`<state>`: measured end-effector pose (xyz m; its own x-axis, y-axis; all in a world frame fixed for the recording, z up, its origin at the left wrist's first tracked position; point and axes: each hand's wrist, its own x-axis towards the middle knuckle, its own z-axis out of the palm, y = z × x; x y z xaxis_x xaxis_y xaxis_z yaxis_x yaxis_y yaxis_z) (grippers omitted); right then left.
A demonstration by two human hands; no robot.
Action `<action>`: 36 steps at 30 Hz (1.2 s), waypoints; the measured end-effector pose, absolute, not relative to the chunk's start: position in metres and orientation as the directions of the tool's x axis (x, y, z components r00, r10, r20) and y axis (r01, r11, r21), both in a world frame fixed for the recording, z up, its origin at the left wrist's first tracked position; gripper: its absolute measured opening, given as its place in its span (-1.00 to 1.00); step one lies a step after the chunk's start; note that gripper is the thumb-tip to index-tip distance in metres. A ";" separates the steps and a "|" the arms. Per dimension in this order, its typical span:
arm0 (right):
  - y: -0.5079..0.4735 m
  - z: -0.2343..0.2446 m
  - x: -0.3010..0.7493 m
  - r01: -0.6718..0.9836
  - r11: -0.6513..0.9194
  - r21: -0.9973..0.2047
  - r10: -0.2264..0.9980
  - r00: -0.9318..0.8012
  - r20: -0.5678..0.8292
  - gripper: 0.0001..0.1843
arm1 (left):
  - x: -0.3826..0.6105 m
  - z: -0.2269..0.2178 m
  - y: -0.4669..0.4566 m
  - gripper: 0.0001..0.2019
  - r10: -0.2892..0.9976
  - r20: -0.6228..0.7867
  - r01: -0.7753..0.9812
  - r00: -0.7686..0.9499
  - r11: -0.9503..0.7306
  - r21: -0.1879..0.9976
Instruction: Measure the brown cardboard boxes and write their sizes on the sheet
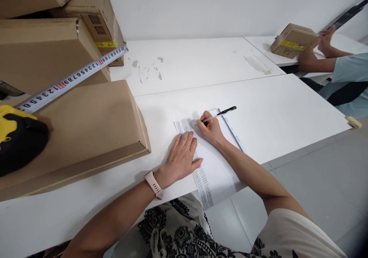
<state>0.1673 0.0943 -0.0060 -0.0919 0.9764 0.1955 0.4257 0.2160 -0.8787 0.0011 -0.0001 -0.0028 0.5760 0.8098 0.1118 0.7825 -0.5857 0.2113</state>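
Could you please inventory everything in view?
Large boxes: four, brown, left
Tape measure: one, yellow and black, left
Small box: one, brown, right
Nearby person: one, blue sleeve, right
Long object: one, black, upper right
Papers: count unclear, white, centre
Tabletops: count unclear, white, centre
Corner guard: one, beige, right
Wall: one, white, behind
Pen: one, black and clear, right hand
Wristband: one, pink, left wrist
Left hand: one, on papers
Right hand: one, holding pen

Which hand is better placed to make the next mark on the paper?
Probably the right hand: it holds the pen with the writing end down at the paper. The left hand lies palm down over the paper, holding no pen.
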 end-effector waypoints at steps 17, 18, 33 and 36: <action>0.119 -0.038 0.184 0.682 0.558 -0.473 0.811 -0.327 0.485 -0.44 | -0.055 0.072 -0.063 -0.69 0.523 0.827 0.809 0.204 -0.566 0.158; 0.120 -0.040 0.184 0.687 0.553 -0.471 0.812 -0.320 0.488 -0.45 | -0.074 0.086 -0.071 -0.66 0.484 0.869 0.865 0.100 -0.475 0.165; 0.123 -0.041 0.177 0.705 0.492 -0.512 0.837 -0.219 0.502 -0.61 | -0.245 0.140 -0.060 -0.18 0.669 0.425 0.652 -0.610 0.119 0.749; 0.112 -0.026 0.172 0.691 0.457 -0.560 0.850 -0.156 0.503 -0.63 | -0.257 0.156 -0.067 -0.31 0.675 0.345 0.432 -0.652 -0.043 0.901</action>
<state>0.1722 0.1121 -0.0258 -0.1557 0.8504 0.5026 0.6907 0.4575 -0.5600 -0.2574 -0.0666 0.1563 -0.6519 0.6753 0.3450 0.4321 -0.0430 0.9008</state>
